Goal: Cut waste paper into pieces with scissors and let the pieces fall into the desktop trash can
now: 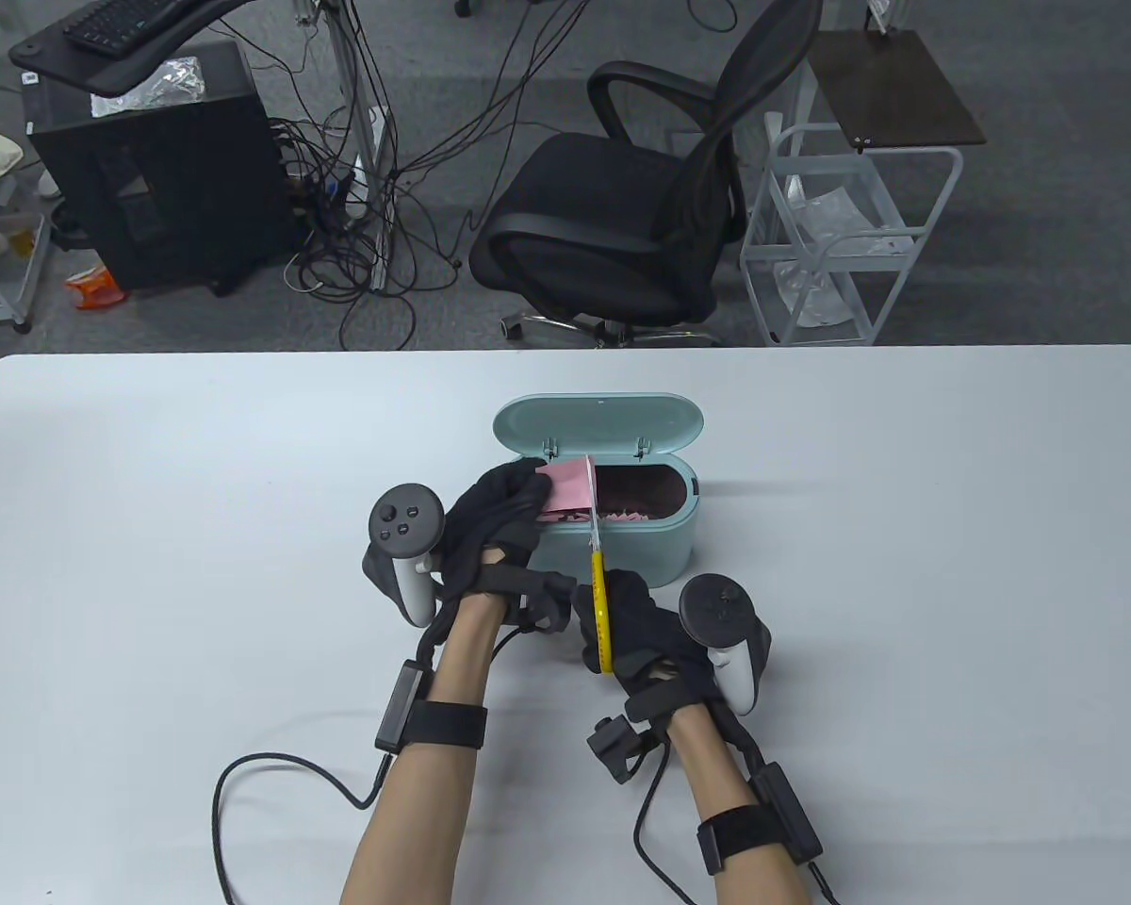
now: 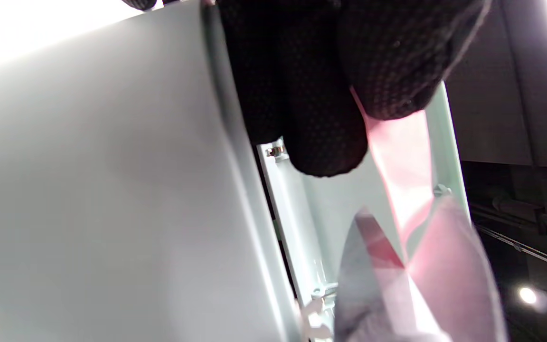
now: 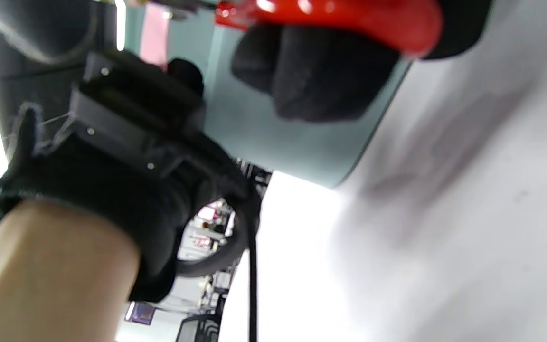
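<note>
A mint-green desktop trash can (image 1: 622, 556) stands mid-table with its lid (image 1: 598, 422) flipped back; pink scraps (image 1: 622, 517) lie inside. My left hand (image 1: 501, 514) pinches a pink sheet of paper (image 1: 570, 483) over the can's left end. In the left wrist view the gloved fingers (image 2: 321, 95) clamp the paper (image 2: 404, 161). My right hand (image 1: 627, 632) grips yellow-handled scissors (image 1: 601, 603), whose blades (image 1: 593, 504) reach up into the paper's right edge. The left wrist view shows the blades (image 2: 378, 275) parted around the paper. The right wrist view shows the handle (image 3: 349, 16) as red-orange.
The white table (image 1: 151, 528) stretches wide on both sides of the can. Glove cables (image 1: 245, 782) trail near the front edge. Beyond the table stand a black office chair (image 1: 641, 207), a white wire cart (image 1: 839, 245) and a black cabinet (image 1: 151, 189).
</note>
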